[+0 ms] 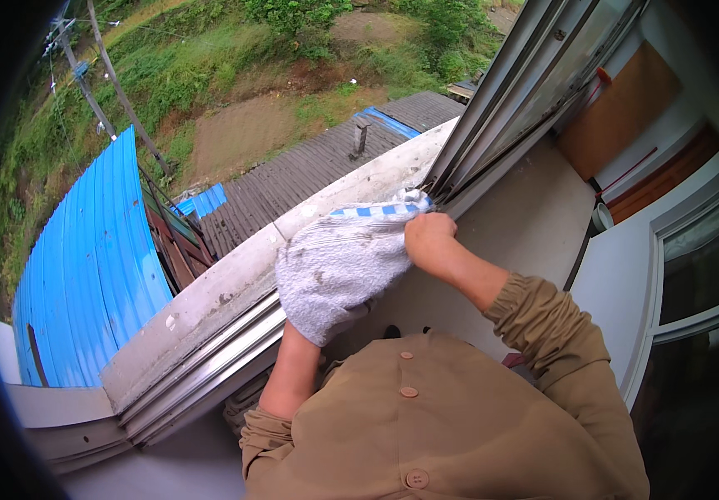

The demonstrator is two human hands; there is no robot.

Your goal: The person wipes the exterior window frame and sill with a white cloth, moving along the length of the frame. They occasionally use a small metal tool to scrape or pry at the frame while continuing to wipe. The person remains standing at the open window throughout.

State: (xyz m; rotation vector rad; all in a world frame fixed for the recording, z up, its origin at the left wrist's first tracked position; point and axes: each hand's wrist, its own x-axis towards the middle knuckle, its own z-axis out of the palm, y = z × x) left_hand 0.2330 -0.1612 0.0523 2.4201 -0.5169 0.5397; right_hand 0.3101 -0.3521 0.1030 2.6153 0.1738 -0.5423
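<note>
A whitish terry towel (334, 267) with a blue-and-white checked strip and dark smudges hangs over the window sill track. My right hand (431, 243) is closed in a fist on the towel's upper right edge, beside the foot of the window frame. From below, my left forearm (290, 379) reaches up under the towel. The cloth covers my left hand, so its fingers are hidden. The towel lies across the metal window track (209, 367) and partly over the pale outer ledge (234, 283).
An aluminium sliding window frame (501, 92) stands at the upper right. Outside, below the ledge, are a blue corrugated roof (93, 267), a grey tiled roof (284, 175) and a grassy slope. Indoors at right are a white panelled door (639, 292) and a small bucket (601, 218).
</note>
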